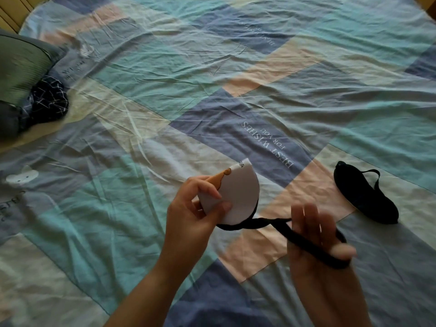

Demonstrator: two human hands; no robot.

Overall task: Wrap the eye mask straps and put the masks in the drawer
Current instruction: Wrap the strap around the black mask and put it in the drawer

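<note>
Left hand pinched the folded white mask above the bed's near edge, steadying it for wrapping. Right hand, blurred, had fingers hooked through the black strap, pulling it taut and twisted. Black mask lay unwrapped toward the right edge.
</note>
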